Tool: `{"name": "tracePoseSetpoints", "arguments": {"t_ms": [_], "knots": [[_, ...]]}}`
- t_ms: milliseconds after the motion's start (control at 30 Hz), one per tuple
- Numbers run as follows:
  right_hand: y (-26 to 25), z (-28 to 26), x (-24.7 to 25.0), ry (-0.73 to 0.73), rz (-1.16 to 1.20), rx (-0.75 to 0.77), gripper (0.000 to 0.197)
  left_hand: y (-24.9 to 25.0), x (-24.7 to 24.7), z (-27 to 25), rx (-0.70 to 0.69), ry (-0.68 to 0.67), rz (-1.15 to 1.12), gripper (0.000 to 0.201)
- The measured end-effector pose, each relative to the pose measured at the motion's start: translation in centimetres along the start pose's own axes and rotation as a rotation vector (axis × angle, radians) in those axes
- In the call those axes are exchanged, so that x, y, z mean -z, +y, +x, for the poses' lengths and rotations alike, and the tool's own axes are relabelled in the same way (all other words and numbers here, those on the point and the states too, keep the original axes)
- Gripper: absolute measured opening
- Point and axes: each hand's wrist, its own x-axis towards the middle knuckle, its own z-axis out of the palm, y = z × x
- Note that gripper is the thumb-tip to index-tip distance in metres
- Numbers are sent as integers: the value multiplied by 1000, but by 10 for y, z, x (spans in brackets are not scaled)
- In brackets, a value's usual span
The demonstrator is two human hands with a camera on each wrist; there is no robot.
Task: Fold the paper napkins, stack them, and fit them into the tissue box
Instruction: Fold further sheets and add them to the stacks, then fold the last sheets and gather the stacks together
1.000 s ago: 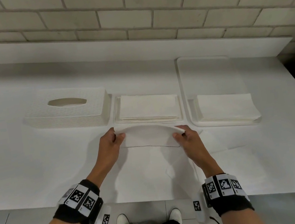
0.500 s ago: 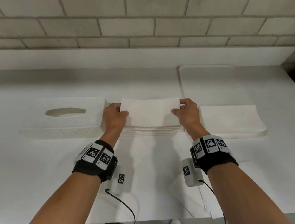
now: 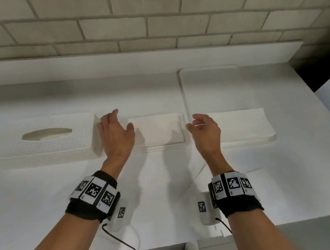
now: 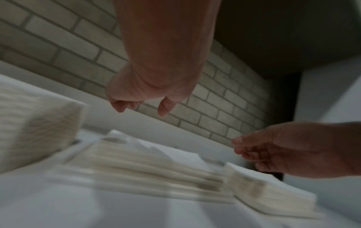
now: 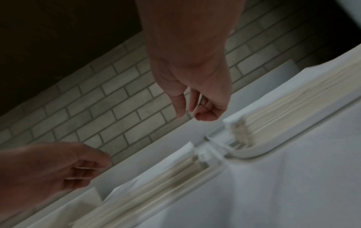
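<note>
A stack of folded white napkins (image 3: 158, 129) lies on the table between the textured white tissue box (image 3: 42, 143) on the left and a white tray (image 3: 184, 91) on the right. A second pile of napkins (image 3: 245, 126) sits in that tray. My left hand (image 3: 117, 130) hovers empty between the box and the folded stack, fingers relaxed. My right hand (image 3: 203, 128) hangs just right of the stack with loosely curled fingers and holds nothing. The wrist views show both hands, the left hand (image 4: 140, 106) and the right hand (image 5: 195, 111), above blurred napkin edges.
A brick wall with a white ledge (image 3: 148, 55) runs behind the table. The tissue box has an oval slot (image 3: 46, 133) on top. Bare white table (image 3: 43, 210) stretches in front of the napkins to the near edge. Cables hang from my wrist cameras.
A second ago both hands held a bent napkin in front of the stack. They laid it flat on the folded stack, then let go and lifted off to either side.
</note>
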Motion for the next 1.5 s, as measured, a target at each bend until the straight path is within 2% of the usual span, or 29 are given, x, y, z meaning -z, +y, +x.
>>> {"name": "tracePoseSetpoints", "arguments": {"t_ms": [100,200,300,400,500,700,800,900,967,1033,1100,1200,1266,1333,1400,1500], "knots": [[18,-14,49,51,-48,-10,22,33,-10,-31,-137,-51,-198,47],[45,-30,105,165,-108,-120,21,66,-33,-68,-234,-206,-377,34],[73,-50,153,239,-313,-310,38,91,-57,-105,-327,-407,-445,23],[94,-71,174,133,-568,-512,65,99,-80,-132,-387,-607,-421,18],[105,-80,176,95,-712,-576,65,99,-95,-145,-378,-704,-384,18],[107,-72,179,54,-612,-533,44,90,-101,-146,-315,-708,-334,18],[103,-67,186,29,-454,-454,45,85,-101,-146,-260,-761,-339,24],[82,-64,194,-59,-233,-296,42,89,-98,-150,-228,-875,-396,50],[60,-61,198,-154,-99,-211,41,93,-96,-153,-215,-1003,-420,66],[36,-60,199,-264,-1,-153,41,97,-92,-153,-186,-1111,-432,62],[25,-56,197,-319,59,-125,38,97,-85,-150,-160,-1092,-436,34],[38,-47,182,-145,29,-145,26,89,-70,-135,-90,-873,-477,6],[61,-44,164,-74,-243,-185,32,76,-56,-119,-18,-736,-500,7],[81,-54,142,-176,-506,-275,53,60,-40,-103,71,-674,-550,9],[93,-67,122,-217,-625,-277,66,46,-26,-93,129,-668,-586,14],[94,-73,105,-169,-652,-217,54,30,-17,-88,202,-659,-612,21]]}}
